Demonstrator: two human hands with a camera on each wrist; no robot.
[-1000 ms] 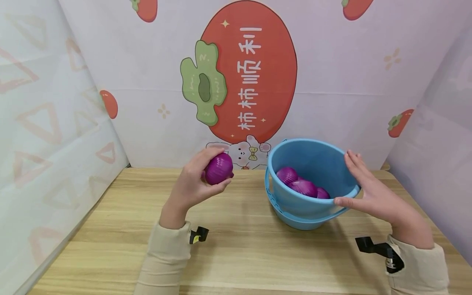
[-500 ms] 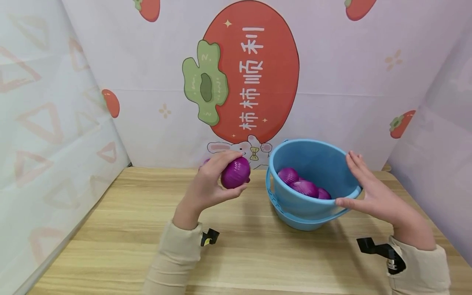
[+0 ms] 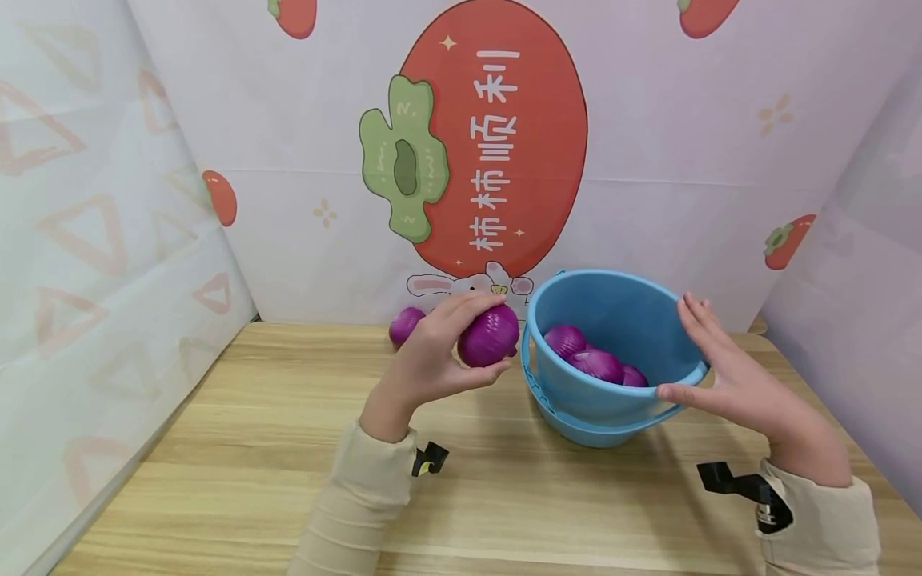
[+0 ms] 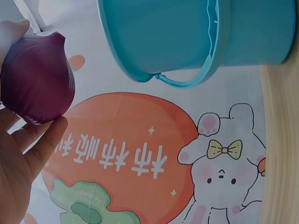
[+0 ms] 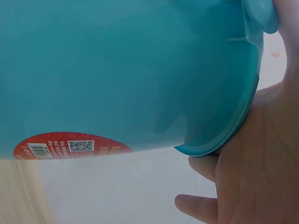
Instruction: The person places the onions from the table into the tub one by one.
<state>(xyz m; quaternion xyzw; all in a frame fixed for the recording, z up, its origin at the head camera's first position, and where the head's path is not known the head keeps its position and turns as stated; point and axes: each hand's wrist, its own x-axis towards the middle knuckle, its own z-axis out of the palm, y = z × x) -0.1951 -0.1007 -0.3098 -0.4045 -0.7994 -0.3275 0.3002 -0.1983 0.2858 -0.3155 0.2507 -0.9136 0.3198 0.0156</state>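
In the head view, my left hand (image 3: 439, 348) holds a red onion (image 3: 490, 336) between thumb and fingers, above the table and just left of the blue bucket (image 3: 598, 412). The left wrist view also shows this onion (image 4: 39, 77), its pointed tip clear of the hand. My right hand (image 3: 742, 384) rests spread against the bucket's right rim, thumb at the front and fingers fairly straight farther back. In the right wrist view, the rim lies against the palm of the right hand (image 5: 252, 163). Several purple onions (image 3: 596, 366) lie inside the bucket.
Another purple onion (image 3: 405, 326) sits at the back of the wooden table (image 3: 238, 448), beyond my left hand. The bucket's handle (image 3: 540, 396) hangs down its front left side. A printed cloth backdrop (image 3: 317, 120) stands behind the table, with cloth walls at both sides.
My left hand has carried its onion rightward, closer to the bucket, uncovering the onion at the back of the table. My right hand and the bucket have stayed in place.
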